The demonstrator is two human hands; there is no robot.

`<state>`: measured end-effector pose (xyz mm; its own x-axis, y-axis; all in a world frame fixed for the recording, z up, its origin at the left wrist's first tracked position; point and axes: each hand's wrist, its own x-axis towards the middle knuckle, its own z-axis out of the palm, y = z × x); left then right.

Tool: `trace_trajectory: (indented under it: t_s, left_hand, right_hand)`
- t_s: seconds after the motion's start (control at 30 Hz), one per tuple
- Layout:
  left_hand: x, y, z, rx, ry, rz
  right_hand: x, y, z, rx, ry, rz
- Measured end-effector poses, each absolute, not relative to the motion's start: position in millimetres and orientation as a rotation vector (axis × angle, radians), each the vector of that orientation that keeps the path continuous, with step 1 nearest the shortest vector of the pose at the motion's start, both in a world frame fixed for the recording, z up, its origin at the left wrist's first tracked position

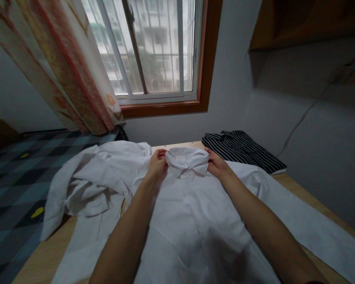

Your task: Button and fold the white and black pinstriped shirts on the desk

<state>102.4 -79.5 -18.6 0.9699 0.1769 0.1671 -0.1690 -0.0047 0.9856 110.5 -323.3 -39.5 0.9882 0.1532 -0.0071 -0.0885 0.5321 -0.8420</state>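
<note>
A white button-up shirt [192, 213] lies front side up across the wooden table, its collar [187, 157] pointing toward the window. My left hand [159, 162] grips the collar's left side, fingers curled at its edge. On the opposite side, my right hand [215, 162] pinches the collar with the thumb and fingers closed. One long sleeve [301, 213] stretches out to the right, past my forearm. To the left, more white cloth [106, 169] lies bunched and crumpled; whether it all belongs to the same shirt I cannot tell.
A folded black striped garment [242, 150] rests at the table's back right. The wooden tabletop [47, 256] borders a bed with a checked cover [12, 197] on the left. A curtain [68, 67] hangs by the window [159, 51]. A cord [304, 114] runs down the right wall.
</note>
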Motion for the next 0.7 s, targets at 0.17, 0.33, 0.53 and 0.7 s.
trace_trajectory:
  t_s: [0.17, 0.33, 0.53, 0.7]
  left_hand:
    - [97, -77, -15, 2.232, -0.458, 0.728]
    - [93, -79, -18, 2.558, -0.803, 0.562]
    - [90, -77, -13, 2.588, -0.772, 0.673]
    - [87, -78, -8, 2.528, -0.751, 0.758]
  right_hand:
    - [110, -323, -40, -1.024, -0.119, 0.132]
    - [106, -326, -39, -0.949, -0.178, 0.213]
    - [120, -339, -43, -1.534, -0.130, 0.007]
    - [121, -350, -33, -2.056, -0.318, -0.440]
